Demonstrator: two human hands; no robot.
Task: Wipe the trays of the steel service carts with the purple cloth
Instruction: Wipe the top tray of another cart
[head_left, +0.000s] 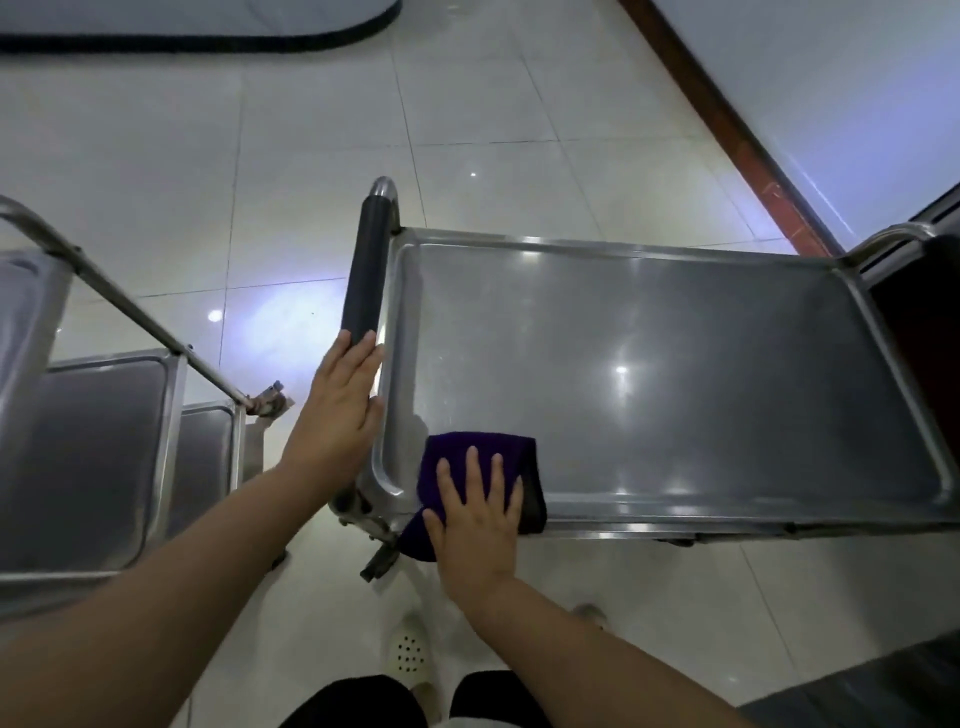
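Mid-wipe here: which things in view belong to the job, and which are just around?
Job:
purple cloth, flat under the right hand
top tray of the near steel cart
left hand, steadying that cart by its black handle
second steel cart, on the left

Just around:
perforated shoe
wooden skirting

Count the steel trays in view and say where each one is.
4. One under the cloth, top tray of the right cart. Three on the left cart: upper, middle, lowest. The right cart's lower trays may be hidden.
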